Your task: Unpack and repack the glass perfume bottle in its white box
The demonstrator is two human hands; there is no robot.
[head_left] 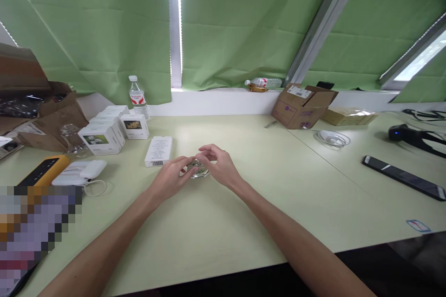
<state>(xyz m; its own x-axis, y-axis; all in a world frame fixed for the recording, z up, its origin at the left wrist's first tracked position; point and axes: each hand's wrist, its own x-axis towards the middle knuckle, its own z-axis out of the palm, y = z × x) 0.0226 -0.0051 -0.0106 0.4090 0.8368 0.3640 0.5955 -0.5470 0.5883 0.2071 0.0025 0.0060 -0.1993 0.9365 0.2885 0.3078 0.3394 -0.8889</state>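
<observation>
Between both hands, on the table, sits a small clear glass container (200, 171); its upper part is hidden by fingers. My left hand (173, 174) is closed around its left side, fingers bent over the top. Against its right side and top, my right hand (221, 164) is closed too, thumb and fingers curled towards each other. Whether a lid is between the fingertips I cannot make out. Just left of and behind my left hand, a flat white box (159, 151) with printed text and a barcode lies on the table.
White picture boxes (104, 137) stand back left near a water bottle (137, 95), a clear jar (74, 139) and a yellow case (45, 171). An open carton (299, 106), a coiled white cable (331, 138) and a black phone (404, 177) lie rightward. The table edge (251, 269) runs in front.
</observation>
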